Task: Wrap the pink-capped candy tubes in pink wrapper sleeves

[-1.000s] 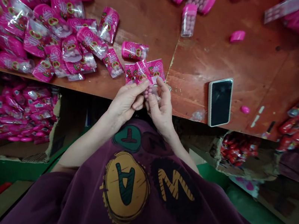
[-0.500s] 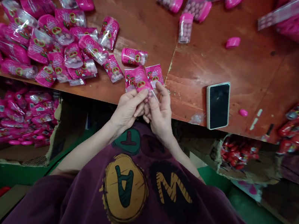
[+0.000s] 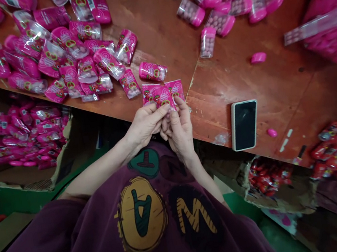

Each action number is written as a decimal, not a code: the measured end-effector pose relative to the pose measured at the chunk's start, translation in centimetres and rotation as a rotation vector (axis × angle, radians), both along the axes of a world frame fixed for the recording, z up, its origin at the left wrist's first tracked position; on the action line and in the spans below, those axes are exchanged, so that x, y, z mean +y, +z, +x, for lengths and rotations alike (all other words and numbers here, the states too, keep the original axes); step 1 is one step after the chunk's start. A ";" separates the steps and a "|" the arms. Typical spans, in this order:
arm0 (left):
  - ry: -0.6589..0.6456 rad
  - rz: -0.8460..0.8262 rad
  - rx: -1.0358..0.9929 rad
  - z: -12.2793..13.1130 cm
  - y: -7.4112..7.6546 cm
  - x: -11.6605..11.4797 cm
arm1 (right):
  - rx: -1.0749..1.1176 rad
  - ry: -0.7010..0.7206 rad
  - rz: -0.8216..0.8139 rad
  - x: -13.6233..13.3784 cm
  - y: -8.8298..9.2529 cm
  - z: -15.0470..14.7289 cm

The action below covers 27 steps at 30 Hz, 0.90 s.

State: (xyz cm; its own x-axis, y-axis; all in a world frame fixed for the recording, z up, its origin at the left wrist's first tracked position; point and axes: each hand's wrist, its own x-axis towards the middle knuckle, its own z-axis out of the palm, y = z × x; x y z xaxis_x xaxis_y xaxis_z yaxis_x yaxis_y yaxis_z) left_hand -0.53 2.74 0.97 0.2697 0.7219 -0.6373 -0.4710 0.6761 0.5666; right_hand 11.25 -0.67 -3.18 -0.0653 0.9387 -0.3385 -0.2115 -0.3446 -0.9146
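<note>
**Inspector:** Largest first. Your worn reddish-brown wooden table [image 3: 276,79] fills the upper view. Spread over its left part lies a heap of glossy pink wrapped candy packs [image 3: 62,62]; at the far right edge, a group of clear plastic candy tubes with pink caps [image 3: 219,3].

**Operator:** And below the table?

**Inspector:** An open brown cardboard carton [image 3: 65,159] at your left, loaded with more pink packs. A flat black-screened phone in a pale case [image 3: 244,124] lies on the table, to the right of your hands.

**Operator:** My hands?

**Inspector:** Together at the near table edge. Your left hand [image 3: 146,125] has its fingers curled, tips pinched on a small pink printed candy sleeve [image 3: 163,95]. Your right hand [image 3: 181,130] grips the same sleeve from the other side, thumb and forefinger closed on it. The sleeve sits upright between both sets of fingertips, just above the table edge.
</note>
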 end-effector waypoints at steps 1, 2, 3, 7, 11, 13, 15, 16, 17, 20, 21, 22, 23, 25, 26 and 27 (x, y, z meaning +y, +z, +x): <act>-0.019 -0.001 0.002 0.1 0.0 -0.1 | -0.013 0.018 0.002 0.2 -0.1 0.1; -0.032 0.005 0.001 0.2 0.0 -0.3 | -0.026 0.045 0.003 0.4 -0.2 0.1; -0.041 0.016 -0.001 0.3 -0.1 -0.4 | -0.034 0.073 0.003 0.6 -0.2 0.2; -0.058 0.084 0.024 -0.8 -0.3 -0.2 | -0.009 0.180 0.018 1.7 0.1 0.4; 0.138 0.168 0.111 -5.4 1.1 2.8 | -0.273 0.142 0.149 3.7 1.0 2.4; 0.341 0.178 0.153 -8.2 2.1 4.6 | -0.596 0.098 0.279 4.9 1.1 3.9; 0.424 0.173 0.223 -9.8 2.6 5.5 | -0.958 0.149 0.383 5.7 0.9 5.0; 0.413 0.159 0.253 -9.8 2.6 5.4 | -1.128 0.203 0.407 5.9 0.6 5.2; 0.373 0.141 0.272 -9.4 2.4 5.0 | -1.277 0.253 0.411 6.0 0.2 5.2; 0.158 0.091 0.241 -5.9 1.4 2.7 | -1.540 0.282 0.373 5.7 -1.3 4.5; 0.085 0.086 0.218 -4.6 0.9 1.9 | -1.566 0.257 0.368 5.6 -1.7 4.2; 0.024 0.084 0.205 -3.3 0.5 1.3 | -1.565 0.228 0.371 5.5 -2.1 4.1; -0.011 0.087 0.207 -2.2 0.1 0.9 | -1.537 0.200 0.385 5.5 -2.3 4.0; -0.020 0.103 0.236 -0.7 -0.5 0.7 | -1.396 0.140 0.441 5.5 -2.4 4.1; -0.010 0.114 0.252 -0.3 -0.6 0.9 | -1.290 0.108 0.474 5.4 -2.2 4.2; -0.002 0.124 0.259 0.1 -0.7 1.2 | -1.174 0.076 0.503 5.3 -1.8 4.3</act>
State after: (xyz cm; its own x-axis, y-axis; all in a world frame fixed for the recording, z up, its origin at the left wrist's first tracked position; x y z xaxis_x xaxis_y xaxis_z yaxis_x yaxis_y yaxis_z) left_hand -0.46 3.98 0.24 0.1111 0.7983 -0.5919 -0.2987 0.5949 0.7463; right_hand 15.59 4.61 -5.02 -0.0287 0.9866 0.1607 0.8128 0.1166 -0.5708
